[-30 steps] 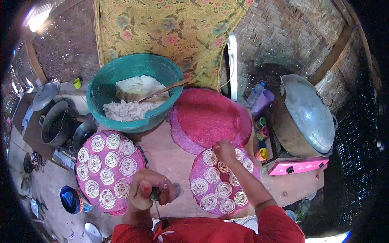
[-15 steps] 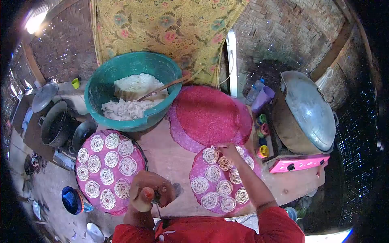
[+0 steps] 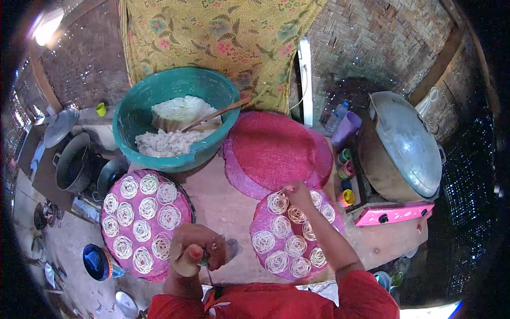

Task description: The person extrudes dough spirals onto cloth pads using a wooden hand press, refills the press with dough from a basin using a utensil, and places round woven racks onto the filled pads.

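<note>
My right hand [image 3: 298, 195] is over the far edge of the pink round mat [image 3: 258, 220] on the right. Its fingers are pinched together, and what they grip, if anything, is too small to make out. Beside the fingertips lies a white noodle nest [image 3: 278, 203], and a shaded nest [image 3: 296, 215] lies just below the hand. Near the table's front edge, my left hand [image 3: 215, 250] is wrapped around a pale, rounded tool with a reddish end [image 3: 195, 252]. The left pink mat [image 3: 133, 186], beside that hand, carries several similar nests.
A green basin [image 3: 175, 80] of white dough with a wooden stick [image 3: 226, 110] stands at the back left. Stacked pink mats [image 3: 273, 149] lie at the back centre. At right are a big lidded pot [image 3: 404, 143], a pink stove front [image 3: 393, 213] and a purple cup [image 3: 348, 127].
My right hand has shifted very slightly at the mat's far edge, its fingers still pinched. The left hand keeps its hold on the tool. The whole view has moved a little.
</note>
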Demonstrator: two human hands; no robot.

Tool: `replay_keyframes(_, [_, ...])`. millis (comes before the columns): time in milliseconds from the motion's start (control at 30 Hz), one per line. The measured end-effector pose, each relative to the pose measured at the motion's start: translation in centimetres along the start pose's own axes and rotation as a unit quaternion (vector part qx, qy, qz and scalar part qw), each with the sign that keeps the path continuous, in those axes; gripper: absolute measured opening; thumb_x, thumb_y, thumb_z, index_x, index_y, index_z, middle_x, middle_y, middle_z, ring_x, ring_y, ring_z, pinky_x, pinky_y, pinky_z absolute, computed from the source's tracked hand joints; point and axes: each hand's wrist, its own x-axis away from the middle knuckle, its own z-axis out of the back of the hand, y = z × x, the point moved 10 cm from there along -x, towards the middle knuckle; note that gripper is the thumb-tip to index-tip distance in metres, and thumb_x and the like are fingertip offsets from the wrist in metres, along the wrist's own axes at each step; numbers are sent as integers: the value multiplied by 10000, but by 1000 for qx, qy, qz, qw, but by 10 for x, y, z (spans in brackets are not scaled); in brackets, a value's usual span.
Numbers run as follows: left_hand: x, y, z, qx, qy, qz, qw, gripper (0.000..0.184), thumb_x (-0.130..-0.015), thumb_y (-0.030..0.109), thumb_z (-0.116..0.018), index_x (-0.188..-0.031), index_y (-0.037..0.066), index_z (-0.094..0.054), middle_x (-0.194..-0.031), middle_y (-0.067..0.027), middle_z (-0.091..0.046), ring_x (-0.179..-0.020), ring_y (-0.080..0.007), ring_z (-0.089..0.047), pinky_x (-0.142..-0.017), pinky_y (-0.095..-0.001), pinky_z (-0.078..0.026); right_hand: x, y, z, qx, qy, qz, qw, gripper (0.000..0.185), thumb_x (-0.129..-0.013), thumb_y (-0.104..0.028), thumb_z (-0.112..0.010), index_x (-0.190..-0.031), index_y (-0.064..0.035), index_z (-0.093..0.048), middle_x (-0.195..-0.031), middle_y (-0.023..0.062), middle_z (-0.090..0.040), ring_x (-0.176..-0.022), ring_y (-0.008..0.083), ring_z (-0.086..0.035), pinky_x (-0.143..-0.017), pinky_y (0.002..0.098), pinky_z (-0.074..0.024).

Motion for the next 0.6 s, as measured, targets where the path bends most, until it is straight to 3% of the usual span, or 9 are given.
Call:
replay_keyframes(133, [3, -2, 4, 14, -10, -2, 1000, 677, -873, 578, -449, -432, 64, -448, -367, -68, -421, -269, -177, -396, -300, -304, -359, 6, 27, -6, -56, -31, -86, 994, 272, -776, -240, -679, -836, 24, -654, -796, 159, -664, -748, 250, -650, -686, 335, -488])
replay_keyframes(200, [0, -1, 3, 21, -9, -1, 1000, 677, -875, 574, -448, -432, 62, -452, -369, -69, -426, -270, -178, -397, -300, -307, -361, 12, 15, 7, 72, 25, -48, 996, 275, -755, -252, -690, -834, 10, -665, -745, 156, -655, -748, 250, -648, -681, 347, -485])
replay_keyframes(233, [-1, -1, 2, 26, -8, 0, 1000, 678, -877, 570, -447, -432, 59, -456, -370, -70, -430, -270, -179, -399, -301, -310, -362, 13, 12, 7, 72, 26, -49, 996, 275, -755, -252, -690, -834, 10, -665, -745, 156, -655, -748, 250, -648, -681, 347, -485])
replay_keyframes(333, [-2, -1, 1, 19, 1, 0, 1000, 680, -879, 570, -443, -432, 57, -463, -372, -75, -434, -274, -187, -407, -305, -315, -368, 13, 6, 4, 111, 16, -29, 993, 262, -736, -254, -693, -828, -10, -669, -739, 168, -651, -727, 292, -639, -689, 400, -483])
replay_keyframes(433, [0, -4, 0, 41, -41, 13, 998, 610, -887, 491, -485, -494, 25, -499, -439, -73, -485, -368, -201, -487, -369, -306, -379, 17, 8, -7, 7, -17, -35, 999, 216, -739, -227, -672, -807, -21, -668, -763, 178, -631, -768, 364, -606, -703, 442, -471])
replay_keyframes(500, [0, -2, 0, 40, -41, 6, 998, 609, -888, 491, -485, -494, 26, -497, -440, -71, -487, -368, -201, -487, -367, -305, -378, 28, -14, 16, 124, 104, 23, 987, 132, -730, -143, -648, -795, -31, -667, -802, 166, -600, -789, 363, -575, -684, 426, -464])
replay_keyframes(533, [0, -2, 1, 42, -41, -1, 998, 607, -889, 490, -484, -495, 28, -496, -442, -68, -489, -368, -202, -488, -365, -303, -377, 30, -17, 18, 124, 103, 23, 987, 132, -730, -143, -648, -795, -31, -667, -802, 166, -600, -789, 363, -575, -684, 426, -464])
replay_keyframes(600, [0, -1, 2, 50, -36, -10, 998, 604, -891, 486, -483, -497, 29, -496, -443, -68, -489, -368, -201, -487, -364, -302, -376, 43, -58, 8, 177, 68, 212, 959, 145, -660, -26, -607, -779, -66, -678, -840, 136, -561, -812, 334, -567, -703, 425, -466])
